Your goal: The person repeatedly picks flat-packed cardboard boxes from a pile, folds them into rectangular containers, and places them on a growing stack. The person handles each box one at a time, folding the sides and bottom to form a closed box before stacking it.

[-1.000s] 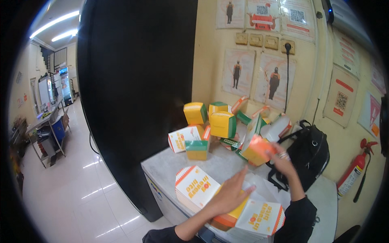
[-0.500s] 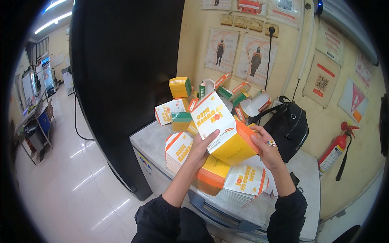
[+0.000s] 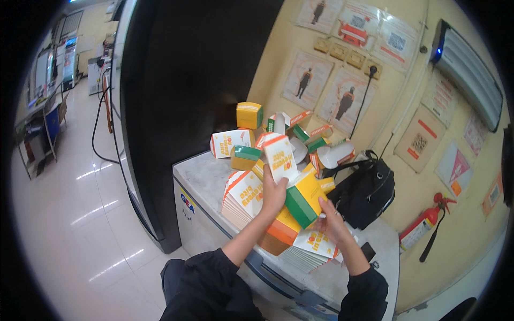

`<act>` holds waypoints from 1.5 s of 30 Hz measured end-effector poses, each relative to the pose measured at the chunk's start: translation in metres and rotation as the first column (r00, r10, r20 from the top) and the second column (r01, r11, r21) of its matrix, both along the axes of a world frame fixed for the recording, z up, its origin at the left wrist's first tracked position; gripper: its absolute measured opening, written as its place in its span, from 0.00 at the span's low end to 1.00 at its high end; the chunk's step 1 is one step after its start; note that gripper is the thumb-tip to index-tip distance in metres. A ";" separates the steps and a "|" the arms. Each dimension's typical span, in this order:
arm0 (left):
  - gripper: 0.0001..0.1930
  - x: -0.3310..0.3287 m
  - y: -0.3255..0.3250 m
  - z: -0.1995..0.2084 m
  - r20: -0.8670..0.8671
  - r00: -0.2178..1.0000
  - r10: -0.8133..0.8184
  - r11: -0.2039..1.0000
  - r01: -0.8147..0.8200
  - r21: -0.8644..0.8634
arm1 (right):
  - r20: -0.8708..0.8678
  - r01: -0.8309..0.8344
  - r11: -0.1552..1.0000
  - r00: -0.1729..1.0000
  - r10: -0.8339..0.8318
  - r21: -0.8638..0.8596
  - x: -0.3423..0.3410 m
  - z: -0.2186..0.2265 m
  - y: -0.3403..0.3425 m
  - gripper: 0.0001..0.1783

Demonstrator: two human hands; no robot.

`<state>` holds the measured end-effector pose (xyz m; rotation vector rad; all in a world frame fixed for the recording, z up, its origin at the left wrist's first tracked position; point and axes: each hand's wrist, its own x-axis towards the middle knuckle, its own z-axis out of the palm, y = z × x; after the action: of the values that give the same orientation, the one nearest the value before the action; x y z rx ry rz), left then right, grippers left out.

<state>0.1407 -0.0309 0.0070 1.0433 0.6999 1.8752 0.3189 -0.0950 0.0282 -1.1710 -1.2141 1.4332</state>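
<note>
Between my two hands is a partly folded cardboard food box (image 3: 313, 188), with yellow and green sides and a long white panel raised toward the pile. My left hand (image 3: 274, 193) grips it by the white panel, thumb on the front. The fingers of my right hand (image 3: 333, 220) pinch its right side near the green part. Under and beside the hands lie a fanned stack of flat white-and-orange cartons (image 3: 242, 193), a yellow-and-orange stack (image 3: 279, 235) and another white stack (image 3: 310, 254). Behind them is a heap of shaped boxes, including a yellow one (image 3: 249, 115) and a green-edged one (image 3: 246, 156).
Everything rests on a worn white chest freezer top (image 3: 195, 171). A black backpack (image 3: 369, 195) leans at the wall, with a phone (image 3: 368, 251) nearer me. A tall dark panel (image 3: 187, 80) stands left; a red fire extinguisher (image 3: 423, 222) hangs right.
The box has turned in my hands: its green side now faces me where orange showed before. My right hand has moved lower on it. The whole view has tilted and shifted.
</note>
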 end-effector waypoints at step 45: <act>0.35 0.029 -0.012 0.003 -0.894 0.420 -0.155 0.904 0.425 0.043 | 0.811 -0.254 0.772 0.108 -0.576 0.582 0.068 -0.005 0.116 0.35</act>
<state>0.1694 -0.0433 0.0097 2.2305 0.7449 1.0003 0.3871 0.0209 0.0231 -1.7261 -2.1019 -0.3604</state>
